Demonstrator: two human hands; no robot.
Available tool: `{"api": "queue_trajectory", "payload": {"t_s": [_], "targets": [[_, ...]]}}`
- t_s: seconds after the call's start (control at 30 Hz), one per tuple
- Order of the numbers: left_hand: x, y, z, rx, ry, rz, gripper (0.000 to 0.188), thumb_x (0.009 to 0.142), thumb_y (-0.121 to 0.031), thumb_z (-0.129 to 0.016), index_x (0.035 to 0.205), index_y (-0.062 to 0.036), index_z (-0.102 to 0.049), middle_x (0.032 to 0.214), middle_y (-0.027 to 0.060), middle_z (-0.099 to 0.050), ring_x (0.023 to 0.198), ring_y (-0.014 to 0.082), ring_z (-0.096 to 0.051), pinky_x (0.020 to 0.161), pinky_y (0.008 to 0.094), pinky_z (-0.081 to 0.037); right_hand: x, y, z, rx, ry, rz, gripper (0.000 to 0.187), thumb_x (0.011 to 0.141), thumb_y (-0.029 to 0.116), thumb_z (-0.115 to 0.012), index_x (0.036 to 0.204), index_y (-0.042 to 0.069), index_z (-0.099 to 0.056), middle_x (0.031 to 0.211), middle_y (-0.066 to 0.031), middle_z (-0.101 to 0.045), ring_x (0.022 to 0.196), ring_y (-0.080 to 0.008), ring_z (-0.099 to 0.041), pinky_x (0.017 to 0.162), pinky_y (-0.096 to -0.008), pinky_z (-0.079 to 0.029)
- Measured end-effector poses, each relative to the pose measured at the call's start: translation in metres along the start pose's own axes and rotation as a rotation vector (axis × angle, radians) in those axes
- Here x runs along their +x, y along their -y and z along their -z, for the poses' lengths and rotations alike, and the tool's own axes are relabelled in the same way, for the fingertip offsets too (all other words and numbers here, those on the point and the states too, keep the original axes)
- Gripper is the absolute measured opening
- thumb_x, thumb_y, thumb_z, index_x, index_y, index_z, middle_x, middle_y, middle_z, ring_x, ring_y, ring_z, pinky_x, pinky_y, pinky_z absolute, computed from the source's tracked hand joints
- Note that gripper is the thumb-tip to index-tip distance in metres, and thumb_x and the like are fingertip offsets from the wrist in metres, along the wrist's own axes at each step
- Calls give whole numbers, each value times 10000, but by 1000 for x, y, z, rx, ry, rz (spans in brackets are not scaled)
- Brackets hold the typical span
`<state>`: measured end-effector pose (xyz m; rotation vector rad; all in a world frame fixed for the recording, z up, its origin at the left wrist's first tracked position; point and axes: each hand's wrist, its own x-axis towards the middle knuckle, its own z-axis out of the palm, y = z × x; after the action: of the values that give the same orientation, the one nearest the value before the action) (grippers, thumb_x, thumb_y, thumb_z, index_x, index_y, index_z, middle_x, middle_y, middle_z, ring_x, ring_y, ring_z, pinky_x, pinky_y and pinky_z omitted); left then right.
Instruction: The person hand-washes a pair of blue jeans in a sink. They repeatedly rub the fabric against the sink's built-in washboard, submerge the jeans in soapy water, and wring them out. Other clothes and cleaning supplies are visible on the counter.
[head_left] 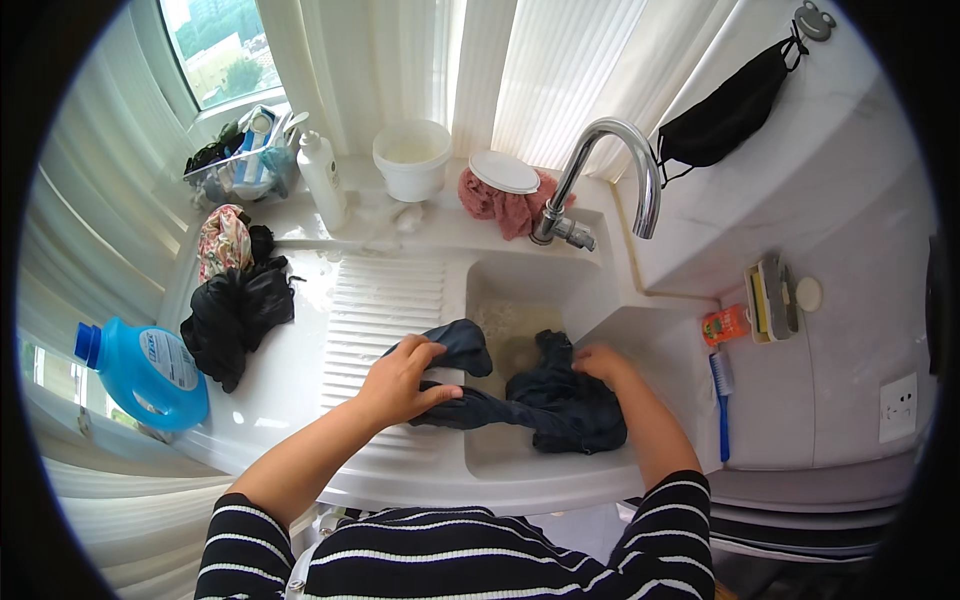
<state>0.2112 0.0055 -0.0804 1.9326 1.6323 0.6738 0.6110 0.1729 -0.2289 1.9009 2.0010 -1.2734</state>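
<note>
The head view shows a dark cloth (570, 410) lying across the sink (400, 488), one part on the right edge of the ribbed board (385, 290), the rest bunched toward the front of the basin (540, 275). The left hand (400, 382) lies spread over the part on the board, thumb apart from the fingers, the thumb on the lower strip and the fingers on the upper fold. The right hand (602, 366) touches the upper right side of the bunch; its fingertips are partly hidden, so whether they pinch the fabric cannot be told. The cloth looks soft and limp, and with cloudy water around it in the basin it is probably soaked: heavier than when dry, slippery, apt to sag, but hardly fragile. A full-palm hold round the narrow strip crossing the basin's left edge seems surest, with the other hand under the thick bunch to bear its weight; a fingertip grip on one fold would likely slide. Black clothes (235, 315) lie near the sink's left edge, and the tap (649, 190) stands at the basin's back edge.
</note>
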Motion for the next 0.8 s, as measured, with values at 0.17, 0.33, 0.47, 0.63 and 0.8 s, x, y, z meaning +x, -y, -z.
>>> {"api": "queue_trajectory", "payload": {"t_s": [0.17,0.33,0.47,0.63,0.8], "targets": [[24,8,-11,286,-15,270,482,795,-311,-767,1193,-95,-604,1169,140,-575,899,338,-651,787,411,-534,50,35,-98,-253,-538,-274,759,711,361,-814,1327,23,-528,1113,-224,-674,1078,-359,-641,920,-435,-503],[29,30,-14,153,-81,295,283,787,-252,-765,966,-51,-676,889,128,-669,796,329,-654,709,402,-519,27,89,-80,-163,-251,60,514,640,241,-805,1062,71,-565,949,-161,-680,896,-333,-667,741,-410,-519],[14,32,27,-249,-329,206,148,820,-105,-736,889,0,-659,740,102,-641,629,157,-587,591,285,-471,-41,153,-16,174,-399,411,396,627,200,-769,923,54,-550,731,-79,-586,686,-226,-583,661,-354,-478],[5,51,75,-511,-407,43,125,884,3,-657,996,-17,-605,781,-19,-551,644,53,-450,583,214,-391,-96,242,44,669,-437,571,275,692,27,-726,895,39,-541,771,-14,-597,684,-90,-557,613,-257,-452],[-1,64,97,-574,-416,-122,177,920,2,-610,1087,-42,-572,992,15,-542,891,95,-547,805,234,-440,-155,346,56,1210,-314,637,282,751,4,-726,948,47,-529,805,-21,-623,640,-83,-582,602,-230,-480]]}}
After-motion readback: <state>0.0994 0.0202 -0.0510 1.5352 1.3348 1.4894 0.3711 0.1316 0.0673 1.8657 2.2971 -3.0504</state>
